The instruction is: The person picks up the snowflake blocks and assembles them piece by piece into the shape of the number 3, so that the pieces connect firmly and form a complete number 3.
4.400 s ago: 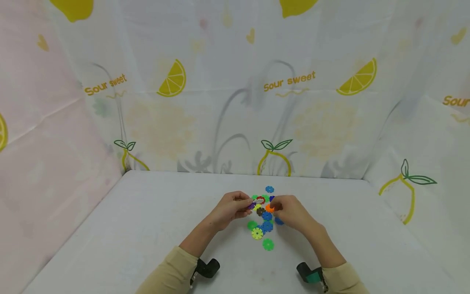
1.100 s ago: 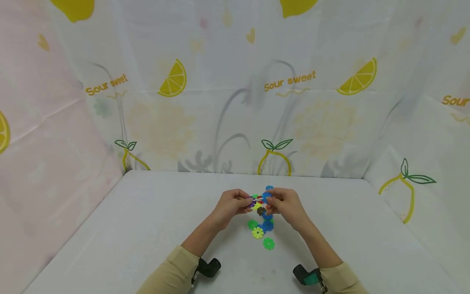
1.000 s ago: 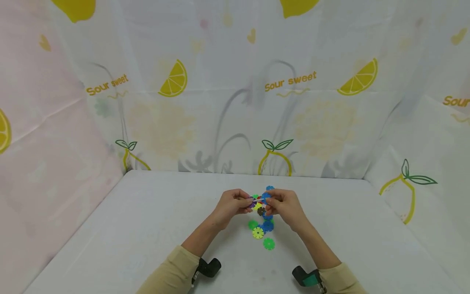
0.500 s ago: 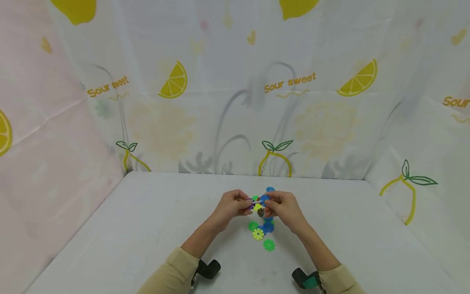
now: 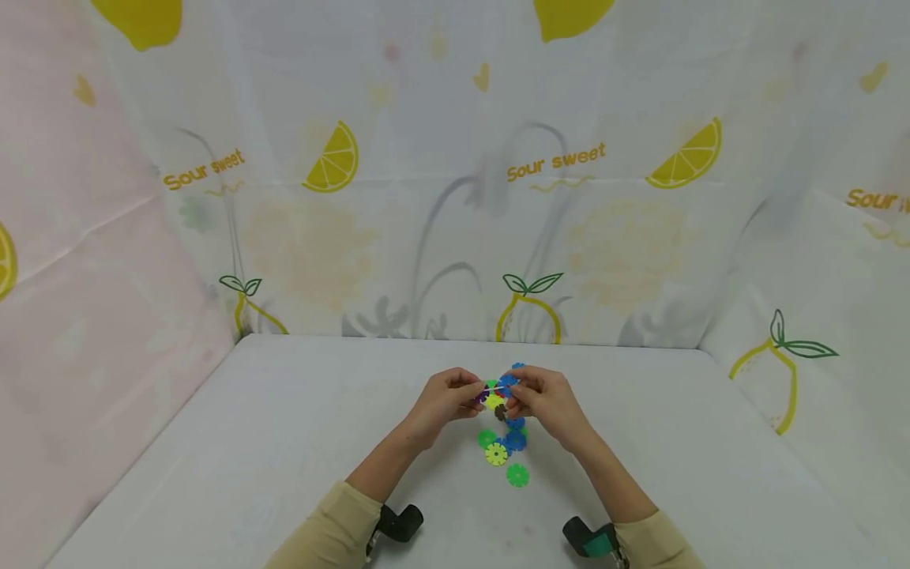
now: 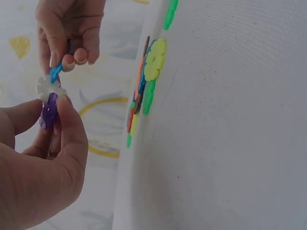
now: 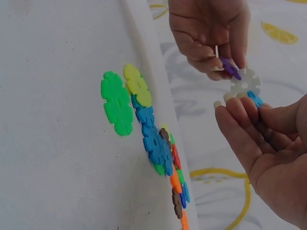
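Note:
My left hand (image 5: 448, 407) pinches a purple interlocking disc (image 6: 49, 112) between thumb and fingers. A white interlocking disc (image 7: 249, 82) stands edge-on to it, slotted against its notched rim. From the other side my right hand (image 5: 550, 399) pinches a blue interlocking disc (image 7: 254, 98) right at the white disc's edge. The three discs are held above the table, forming a short row between both hands. My fingers cover part of the purple and blue discs. Below them lie a yellow disc (image 5: 495, 454) and a brown disc (image 5: 501, 412), the latter partly behind the right fingers.
Several loose notched discs lie on the white table (image 5: 320, 442) beneath my hands, some overlapping. A green disc (image 5: 517, 476) lies nearest to me. Patterned cloth (image 5: 455, 237) walls in the table at the back and sides.
My right hand was down at the loose discs by an orange one earlier. It has since brought a blue disc up to the white one; my left hand kept its hold on the purple disc.

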### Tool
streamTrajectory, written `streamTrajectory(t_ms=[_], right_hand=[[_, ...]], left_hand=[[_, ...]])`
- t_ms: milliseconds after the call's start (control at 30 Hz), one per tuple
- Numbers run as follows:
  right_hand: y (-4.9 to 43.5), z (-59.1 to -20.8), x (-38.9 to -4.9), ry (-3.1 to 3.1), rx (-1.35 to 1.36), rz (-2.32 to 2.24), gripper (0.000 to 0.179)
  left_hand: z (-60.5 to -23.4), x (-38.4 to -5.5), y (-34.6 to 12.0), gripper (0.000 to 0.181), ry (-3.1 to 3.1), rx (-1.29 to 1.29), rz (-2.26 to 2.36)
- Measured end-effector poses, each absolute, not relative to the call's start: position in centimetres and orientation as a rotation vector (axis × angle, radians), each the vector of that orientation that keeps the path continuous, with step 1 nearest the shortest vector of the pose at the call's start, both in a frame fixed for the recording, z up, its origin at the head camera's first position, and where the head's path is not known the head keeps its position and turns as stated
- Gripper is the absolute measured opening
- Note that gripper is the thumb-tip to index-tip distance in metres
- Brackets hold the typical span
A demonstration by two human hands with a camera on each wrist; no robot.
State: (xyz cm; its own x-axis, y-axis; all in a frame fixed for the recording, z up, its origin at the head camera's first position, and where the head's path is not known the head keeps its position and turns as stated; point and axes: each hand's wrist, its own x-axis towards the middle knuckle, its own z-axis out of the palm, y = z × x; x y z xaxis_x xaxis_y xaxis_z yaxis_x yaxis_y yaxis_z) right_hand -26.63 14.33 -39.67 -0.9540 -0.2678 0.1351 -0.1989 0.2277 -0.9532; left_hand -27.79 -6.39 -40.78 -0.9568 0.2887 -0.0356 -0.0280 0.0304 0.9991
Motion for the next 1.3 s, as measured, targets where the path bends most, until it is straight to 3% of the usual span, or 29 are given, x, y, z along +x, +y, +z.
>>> streamTrajectory(t_ms=[300,833,1300], right_hand=[[14.0,-39.5,-26.4,2.393,-0.460,-1.835,0.018],[13.7,-39.2,-26.1,2.383,-0.511,-1.737,0.021],[15.0,-39.9,-26.7,2.766,-0.645,-1.082,0.016]], left_hand=[[-41.0,-27.7,-6.6,0.031,2.142,0.387,1.912],[-40.9,-27.4,-6.6,0.026,2.269,0.402,1.855],[-41.2,-27.6,-6.7,0.025,2.247,0.351,1.900]])
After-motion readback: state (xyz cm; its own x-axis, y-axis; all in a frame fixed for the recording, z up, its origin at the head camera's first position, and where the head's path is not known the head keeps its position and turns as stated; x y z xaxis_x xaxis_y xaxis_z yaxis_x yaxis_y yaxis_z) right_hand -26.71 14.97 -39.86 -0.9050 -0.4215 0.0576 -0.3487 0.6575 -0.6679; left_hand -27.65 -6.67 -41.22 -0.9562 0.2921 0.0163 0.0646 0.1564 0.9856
